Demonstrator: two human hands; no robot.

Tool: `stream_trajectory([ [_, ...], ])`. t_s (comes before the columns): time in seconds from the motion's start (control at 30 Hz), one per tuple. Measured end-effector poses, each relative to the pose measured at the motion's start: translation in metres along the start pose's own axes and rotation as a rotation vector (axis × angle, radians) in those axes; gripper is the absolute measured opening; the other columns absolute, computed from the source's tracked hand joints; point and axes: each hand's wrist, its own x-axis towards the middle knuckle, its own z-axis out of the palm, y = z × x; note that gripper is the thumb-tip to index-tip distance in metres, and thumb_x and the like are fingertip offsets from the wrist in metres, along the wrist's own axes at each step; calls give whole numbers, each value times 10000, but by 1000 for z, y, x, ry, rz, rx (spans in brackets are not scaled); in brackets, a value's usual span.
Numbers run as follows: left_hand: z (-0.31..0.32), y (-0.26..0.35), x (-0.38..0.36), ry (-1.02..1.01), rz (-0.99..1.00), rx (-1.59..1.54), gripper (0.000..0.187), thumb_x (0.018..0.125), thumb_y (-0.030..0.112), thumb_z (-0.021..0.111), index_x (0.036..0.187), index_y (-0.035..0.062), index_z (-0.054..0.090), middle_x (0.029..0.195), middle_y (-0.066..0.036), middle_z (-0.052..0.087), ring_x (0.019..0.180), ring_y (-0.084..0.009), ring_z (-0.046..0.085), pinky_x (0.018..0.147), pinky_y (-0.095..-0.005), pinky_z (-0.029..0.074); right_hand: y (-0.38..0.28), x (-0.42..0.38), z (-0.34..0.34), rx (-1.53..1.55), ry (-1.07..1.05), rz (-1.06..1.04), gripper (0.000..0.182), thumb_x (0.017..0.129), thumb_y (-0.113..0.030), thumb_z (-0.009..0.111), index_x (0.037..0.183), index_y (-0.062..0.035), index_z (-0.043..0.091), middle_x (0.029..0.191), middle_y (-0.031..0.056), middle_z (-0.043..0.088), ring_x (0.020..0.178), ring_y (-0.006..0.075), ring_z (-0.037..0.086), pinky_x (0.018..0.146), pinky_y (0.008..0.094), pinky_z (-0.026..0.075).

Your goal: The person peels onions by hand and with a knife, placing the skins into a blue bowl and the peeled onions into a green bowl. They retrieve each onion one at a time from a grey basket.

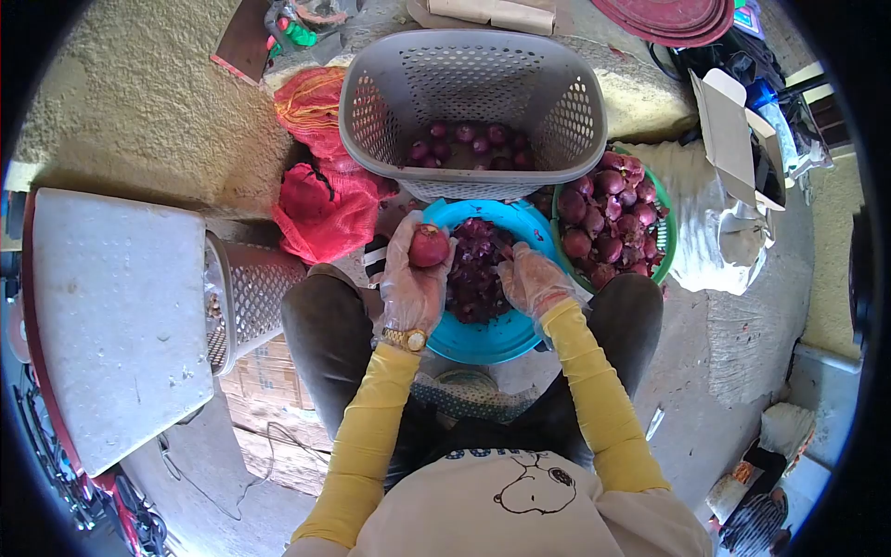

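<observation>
A red onion (pixel 429 246) rests in my left hand (pixel 413 283), which wears a clear plastic glove and curls around it above the left rim of a blue basin (pixel 483 345). Loose dark purple onion skins (pixel 478 274) fill the middle of that basin. Over its right side is my right hand (pixel 536 280), gloved too, with the fingers bent inward; what they hold, if anything, is hidden. A green basket (pixel 670 243) heaped with red onions (pixel 610 209) stands just right of the basin. Behind the basin, a tall grey perforated basket (pixel 473 186) has several onions (pixel 481 144) at its bottom.
A red mesh sack (pixel 325 213) lies left of the grey basket. Farther left are a white foam box (pixel 121 325) and another perforated basket (pixel 264 292). A white sack (pixel 715 223) and an open cardboard box (pixel 729 139) sit at the right.
</observation>
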Motion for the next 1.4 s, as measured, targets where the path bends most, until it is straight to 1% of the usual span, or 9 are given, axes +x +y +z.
stream_trajectory([
  [0.33,2,5,-5,41,39,143,314,969,207,731,1250,100,641,1171,-22,630,1051,-179,620,895,-373,578,-27,-1,-17,492,300,-275,319,1017,-286,598,1174,-9,624,992,242,727,917,407,714,799,482,545],
  [0.5,-17,0,-1,41,105,712,519,910,179,795,1330,68,511,1134,-47,642,962,-145,634,860,-321,557,-50,-10,-26,941,37,-276,365,1004,-325,671,1188,-11,642,897,46,679,761,118,585,659,301,505],
  [0.77,-1,21,-19,-159,236,1334,553,805,116,876,1243,9,554,1117,-86,653,980,-165,647,910,-316,552,-61,-7,-15,1040,-154,-140,389,1005,-377,690,1187,-36,641,951,-8,644,754,68,528,645,253,486],
  [0.83,-12,19,-15,-280,502,1461,557,764,96,894,1215,6,580,1126,-89,634,1015,-163,632,908,-312,552,-65,-7,-11,1003,-173,-119,394,1005,-384,693,1186,-39,636,941,-8,642,746,66,522,642,251,484],
  [0.93,-19,19,-13,-222,324,1242,646,736,65,903,1276,16,551,1131,-80,598,1033,-160,609,913,-311,548,-70,-4,-6,1068,-285,-73,401,1001,-394,696,1188,-48,622,910,-14,634,705,62,522,567,243,456],
  [1.07,-12,28,-19,-139,415,1201,759,706,40,922,1336,44,498,1136,-71,575,1035,-171,590,928,-339,536,-74,2,3,1175,-337,-37,384,990,-392,708,1196,-83,612,837,-36,604,622,40,508,437,212,359],
  [1.3,-14,40,-17,-123,570,1132,699,752,36,898,1347,47,532,1214,-85,599,1129,-195,595,1011,-350,507,-95,17,5,1304,-451,-47,243,1023,-349,664,1089,-127,591,755,-53,557,534,21,454,405,176,321],
  [1.33,-2,44,-20,-78,611,1064,601,702,22,880,1251,24,636,1066,-84,655,1002,-203,639,916,-344,537,-97,19,5,1296,-450,-46,257,1028,-357,654,1106,-120,595,751,-53,562,529,21,453,405,177,325],
  [1.4,-9,43,-16,-73,620,1094,586,738,19,855,1277,22,624,1120,-97,636,1040,-210,624,949,-345,522,-99,20,3,1278,-454,-41,272,1033,-365,645,1123,-113,599,748,-53,567,524,21,452,404,178,330],
])
